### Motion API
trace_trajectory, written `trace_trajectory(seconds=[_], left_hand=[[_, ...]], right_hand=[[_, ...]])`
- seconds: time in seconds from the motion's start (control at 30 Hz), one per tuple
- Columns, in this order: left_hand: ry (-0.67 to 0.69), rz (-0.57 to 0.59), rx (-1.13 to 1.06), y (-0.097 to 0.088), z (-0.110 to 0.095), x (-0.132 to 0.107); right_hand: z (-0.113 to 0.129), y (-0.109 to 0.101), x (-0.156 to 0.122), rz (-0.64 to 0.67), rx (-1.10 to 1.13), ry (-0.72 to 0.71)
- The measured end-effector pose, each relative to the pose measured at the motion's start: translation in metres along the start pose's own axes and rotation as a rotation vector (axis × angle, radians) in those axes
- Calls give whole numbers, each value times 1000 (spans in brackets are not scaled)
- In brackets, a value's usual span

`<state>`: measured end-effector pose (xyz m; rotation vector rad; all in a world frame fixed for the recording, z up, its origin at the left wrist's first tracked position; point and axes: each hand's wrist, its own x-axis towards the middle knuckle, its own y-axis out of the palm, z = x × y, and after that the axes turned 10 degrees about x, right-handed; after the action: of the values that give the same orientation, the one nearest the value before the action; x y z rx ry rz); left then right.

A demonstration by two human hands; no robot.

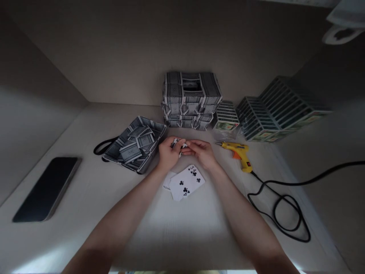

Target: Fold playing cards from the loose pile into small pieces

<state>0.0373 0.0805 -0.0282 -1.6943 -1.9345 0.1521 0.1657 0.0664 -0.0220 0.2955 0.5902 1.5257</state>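
Fingertips of both hands meet at centre frame, pinching one small folded playing card (pixel 179 144) between them. Left hand (pixel 169 152): grip pressed together on the card's left part. Right hand (pixel 202 151): grip pressed together on its right part. The card is held just above the surface (pixel 176 236), and its exact shape is too small to tell.

Directly below the hands, face-up club cards (pixel 186 182) lie fanned on the surface. Left of the hands, a shallow tray built from cards (pixel 136 144) holds loose folded cards. Above the hands, against the back wall, stands a stack of finished card trays (pixel 191 99). Rows of boxed decks (pixel 273 110) fill the upper right. A yellow glue gun (pixel 238 153) lies right of the right hand, and its black cable (pixel 288 213) loops toward the lower right. A dark phone (pixel 47 188) lies at the left edge.
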Motion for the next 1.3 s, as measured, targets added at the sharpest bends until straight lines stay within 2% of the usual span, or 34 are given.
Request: trace_trajectory(seconds=[0.07,0.17,0.57,0.8,1.3], left_hand=[[-109,10,-97,2,0,1],[-157,21,-154,4,-1,2],[-127,22,-54,3,-3,2],[-140,-2,-32,3,-1,3],[-176,36,-117,3,3,5]], right_hand=[[2,-2,1,24,19,5],[2,-5,1,42,19,13],[-5,-1,2,-24,-53,-47],[-7,0,3,-9,-114,-92],[-7,-1,0,52,-136,-132]])
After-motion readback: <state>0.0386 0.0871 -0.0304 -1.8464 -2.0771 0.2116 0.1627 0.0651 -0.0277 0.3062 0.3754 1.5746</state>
